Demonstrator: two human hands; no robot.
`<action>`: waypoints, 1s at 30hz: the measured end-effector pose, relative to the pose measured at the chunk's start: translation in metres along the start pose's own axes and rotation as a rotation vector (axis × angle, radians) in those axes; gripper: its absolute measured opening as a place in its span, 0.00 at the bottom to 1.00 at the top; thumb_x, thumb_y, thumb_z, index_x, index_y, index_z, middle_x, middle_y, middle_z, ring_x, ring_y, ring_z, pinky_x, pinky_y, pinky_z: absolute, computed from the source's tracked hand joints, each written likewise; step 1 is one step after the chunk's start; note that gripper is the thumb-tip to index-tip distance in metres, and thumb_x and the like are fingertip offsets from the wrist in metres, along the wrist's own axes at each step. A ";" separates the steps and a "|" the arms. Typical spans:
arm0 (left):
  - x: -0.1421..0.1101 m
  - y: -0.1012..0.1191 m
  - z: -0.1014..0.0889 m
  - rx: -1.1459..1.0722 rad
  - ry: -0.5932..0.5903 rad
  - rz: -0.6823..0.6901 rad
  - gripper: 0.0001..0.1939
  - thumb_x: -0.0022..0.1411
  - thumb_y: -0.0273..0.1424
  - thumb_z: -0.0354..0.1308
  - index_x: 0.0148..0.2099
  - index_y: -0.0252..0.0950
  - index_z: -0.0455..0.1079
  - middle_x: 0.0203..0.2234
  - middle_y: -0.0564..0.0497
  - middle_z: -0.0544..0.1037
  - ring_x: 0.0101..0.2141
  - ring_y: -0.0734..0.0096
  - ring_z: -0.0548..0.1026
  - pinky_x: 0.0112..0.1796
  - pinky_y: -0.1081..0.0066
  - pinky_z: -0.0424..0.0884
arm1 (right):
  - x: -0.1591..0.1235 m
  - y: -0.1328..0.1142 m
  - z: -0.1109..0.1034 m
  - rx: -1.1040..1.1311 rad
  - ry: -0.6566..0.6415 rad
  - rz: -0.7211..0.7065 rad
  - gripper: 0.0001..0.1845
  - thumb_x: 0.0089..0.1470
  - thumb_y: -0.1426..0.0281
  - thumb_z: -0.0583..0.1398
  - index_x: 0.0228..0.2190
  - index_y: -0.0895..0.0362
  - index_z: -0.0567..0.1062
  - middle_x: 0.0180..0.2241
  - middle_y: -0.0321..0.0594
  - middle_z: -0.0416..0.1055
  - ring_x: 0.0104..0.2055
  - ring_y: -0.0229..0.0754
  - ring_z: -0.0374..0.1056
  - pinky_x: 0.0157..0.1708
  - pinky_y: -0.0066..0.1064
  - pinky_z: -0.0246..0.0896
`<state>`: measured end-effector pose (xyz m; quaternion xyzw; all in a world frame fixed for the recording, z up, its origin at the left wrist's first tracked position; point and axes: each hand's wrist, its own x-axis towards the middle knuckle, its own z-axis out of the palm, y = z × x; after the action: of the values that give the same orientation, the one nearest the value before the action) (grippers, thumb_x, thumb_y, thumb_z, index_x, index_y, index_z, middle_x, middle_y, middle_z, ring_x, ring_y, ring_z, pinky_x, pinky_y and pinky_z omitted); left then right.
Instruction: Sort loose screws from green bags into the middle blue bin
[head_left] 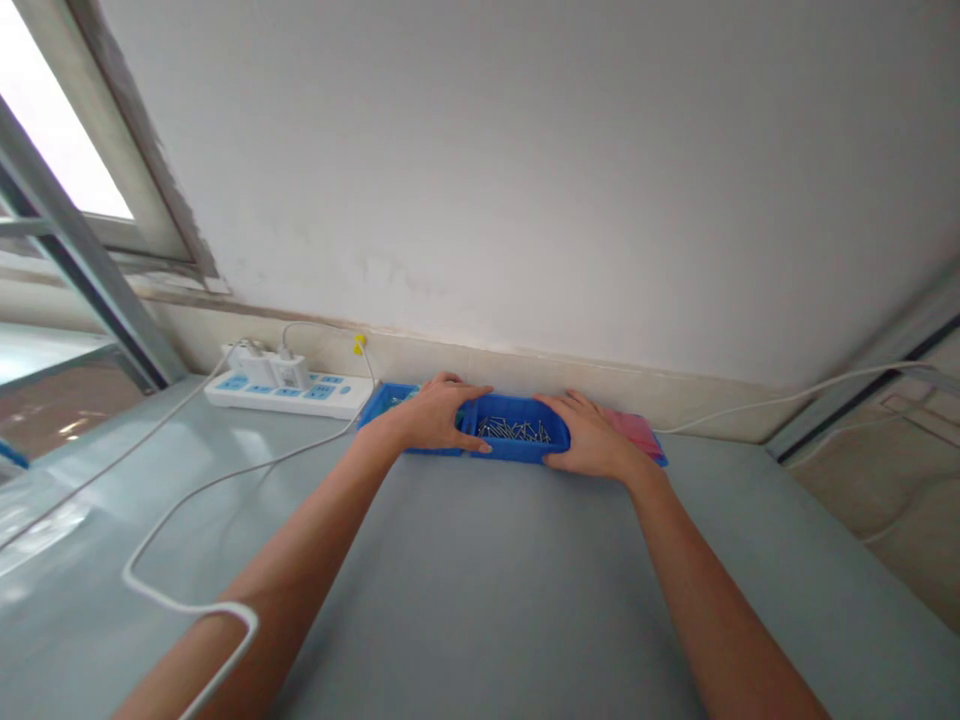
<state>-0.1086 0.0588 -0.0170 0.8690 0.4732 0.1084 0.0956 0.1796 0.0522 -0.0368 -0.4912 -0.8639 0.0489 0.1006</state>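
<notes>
A blue plastic parts bin (517,451) stands against the wall at the far edge of the table, with many loose silver screws or nails (514,430) in it. My left hand (442,415) grips its left end, thumb along the front rim and fingers toward the back. At the right end, my right hand (589,433) holds it the same way, with thumb in front. Another blue bin (386,400) is beside it on the left, partly covered by my left hand; its greenish contents are hard to make out. Reddish flat material (636,432) with a blue edge lies right of my right hand.
A white power strip (300,392) with plugged-in chargers (289,370) sits at the back left. A white cable (187,490) loops over the grey table (495,590) and crosses my left forearm. Metal posts (97,240) frame both sides. Clear plastic (41,530) lies far left.
</notes>
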 end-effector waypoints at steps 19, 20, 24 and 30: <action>0.000 0.003 0.002 0.031 0.085 0.157 0.60 0.37 0.54 0.76 0.71 0.49 0.57 0.52 0.44 0.63 0.53 0.46 0.63 0.56 0.51 0.62 | -0.012 -0.003 -0.009 -0.046 0.141 -0.123 0.64 0.35 0.62 0.75 0.69 0.38 0.53 0.58 0.44 0.59 0.61 0.56 0.58 0.62 0.48 0.55; 0.000 0.003 0.002 0.035 0.085 0.156 0.61 0.36 0.54 0.76 0.71 0.49 0.57 0.52 0.44 0.63 0.53 0.46 0.63 0.56 0.51 0.62 | -0.012 -0.003 -0.009 -0.047 0.142 -0.122 0.64 0.34 0.62 0.75 0.69 0.39 0.53 0.58 0.45 0.59 0.61 0.56 0.58 0.62 0.47 0.55; -0.001 0.001 0.000 0.040 0.075 0.147 0.60 0.38 0.55 0.74 0.71 0.47 0.57 0.54 0.42 0.64 0.55 0.44 0.63 0.57 0.51 0.62 | -0.011 -0.001 -0.010 -0.050 0.129 -0.105 0.64 0.34 0.59 0.76 0.69 0.40 0.53 0.60 0.45 0.60 0.62 0.57 0.57 0.62 0.49 0.55; -0.004 -0.003 -0.004 0.012 0.015 0.100 0.56 0.47 0.57 0.70 0.73 0.47 0.53 0.60 0.40 0.66 0.61 0.43 0.62 0.61 0.50 0.60 | -0.008 0.009 -0.004 0.008 0.077 -0.047 0.58 0.41 0.54 0.73 0.69 0.40 0.55 0.65 0.45 0.61 0.68 0.61 0.53 0.64 0.55 0.52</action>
<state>-0.1144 0.0573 -0.0148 0.8913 0.4304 0.1169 0.0814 0.1921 0.0500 -0.0351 -0.4717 -0.8705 0.0312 0.1369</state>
